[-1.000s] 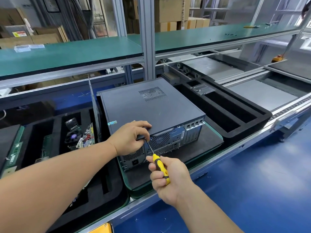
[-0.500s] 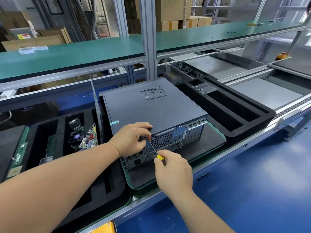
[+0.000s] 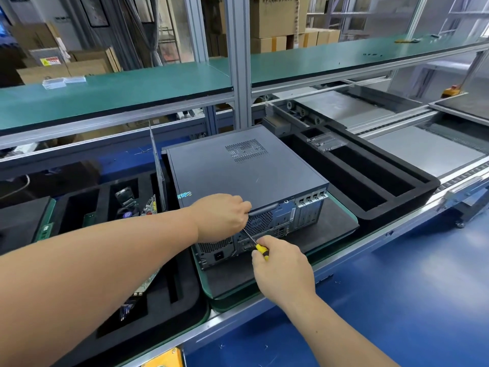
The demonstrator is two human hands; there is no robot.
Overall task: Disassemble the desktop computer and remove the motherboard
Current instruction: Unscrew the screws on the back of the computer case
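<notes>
- Lying on its side at the centre of the frame, the desktop computer (image 3: 246,176) is set on a dark mat inside a green-edged tray (image 3: 341,223), its rear panel (image 3: 264,231) turned toward the lower edge of the picture so that the case screws can be reached.
- The near edge of the side cover (image 3: 238,170) is gripped by the left hand (image 3: 222,217), fingers curled over the lip just above the rear fan grille; this hold is judged to steady the case against the push of the tool.
- A yellow-handled screwdriver (image 3: 258,246) is clamped in the right hand (image 3: 281,270), fingers wrapped round the handle. Its thin shaft is angled up and to the left, and the tip is hidden beneath the left hand, so the screw itself cannot be seen.
- The cover is closed, so the motherboard is presumed to be inside and out of sight; the task is judged to be at its 1st stage.
- At the left of the frame, a black foam tray (image 3: 169,292) with cut-out slots holds circuit boards and a small fan, apparently sorted parts.
- At the right, a 2nd foam tray (image 3: 397,205) holds a clear plastic piece (image 3: 324,141) in 1 compartment.
</notes>
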